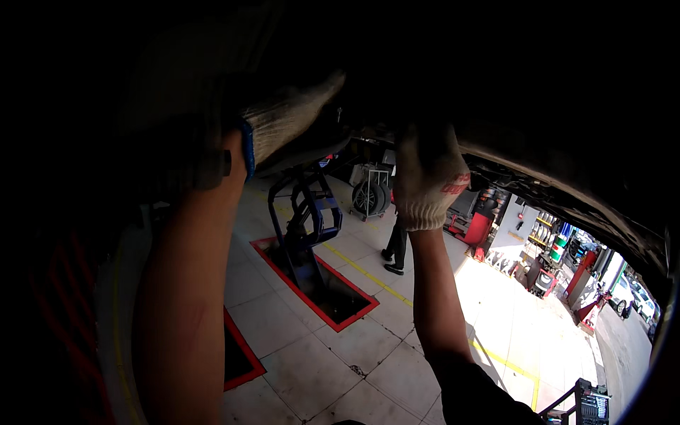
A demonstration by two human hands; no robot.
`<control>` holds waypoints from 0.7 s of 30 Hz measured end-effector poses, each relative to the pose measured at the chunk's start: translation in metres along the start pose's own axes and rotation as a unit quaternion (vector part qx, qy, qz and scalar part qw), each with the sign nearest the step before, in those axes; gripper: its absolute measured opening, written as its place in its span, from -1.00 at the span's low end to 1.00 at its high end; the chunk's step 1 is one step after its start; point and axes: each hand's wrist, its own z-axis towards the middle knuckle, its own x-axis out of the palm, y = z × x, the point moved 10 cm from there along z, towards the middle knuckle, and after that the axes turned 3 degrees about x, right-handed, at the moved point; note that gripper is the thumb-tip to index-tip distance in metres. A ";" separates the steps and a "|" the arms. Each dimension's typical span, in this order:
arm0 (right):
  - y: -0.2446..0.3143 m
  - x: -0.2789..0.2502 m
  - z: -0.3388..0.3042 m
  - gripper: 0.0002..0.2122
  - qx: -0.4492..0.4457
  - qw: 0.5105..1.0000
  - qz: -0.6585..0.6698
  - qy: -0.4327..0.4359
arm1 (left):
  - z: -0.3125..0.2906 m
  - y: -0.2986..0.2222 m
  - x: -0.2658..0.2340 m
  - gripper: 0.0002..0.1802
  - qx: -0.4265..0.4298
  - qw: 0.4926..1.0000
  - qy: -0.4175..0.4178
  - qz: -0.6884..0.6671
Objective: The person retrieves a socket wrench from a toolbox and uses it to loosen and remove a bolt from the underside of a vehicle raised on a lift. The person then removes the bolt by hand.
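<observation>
Both arms reach up under the dark underbody of a raised vehicle (pixel 545 170). My left hand (pixel 287 124), in a knitted off-white work glove with a blue cuff edge, is raised close beneath the underbody. One thumb or finger of it stretches toward the right; the other fingers vanish in shadow. Higher up and to the right, my right hand (pixel 433 180) wears a similar glove with red print. Its fingers point upward into the dark, so their grip is hidden. Whatever either hand touches is too dark to make out.
Below stands a blue lift frame (pixel 308 212) in a red-edged floor pit (pixel 343 326). A second red-edged pit (pixel 244 375) lies nearer. Behind, a person's legs (pixel 397 248) show beside a wheeled rack with tyres (pixel 370 195). Red workshop equipment (pixel 586 312) stands at the right.
</observation>
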 end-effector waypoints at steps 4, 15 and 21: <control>0.044 0.053 -0.019 -0.71 -0.109 0.961 -0.249 0.045 | -0.001 -0.011 0.016 0.02 0.076 0.970 0.060 -0.223; 0.065 0.074 -0.020 -0.72 -0.214 0.917 -0.333 0.051 | 0.000 -0.018 0.002 -0.12 0.099 0.954 0.013 -0.284; 0.027 0.015 -0.007 -0.79 -0.097 0.972 -0.214 -0.025 | 0.002 -0.015 -0.009 -0.04 0.127 0.976 -0.034 -0.175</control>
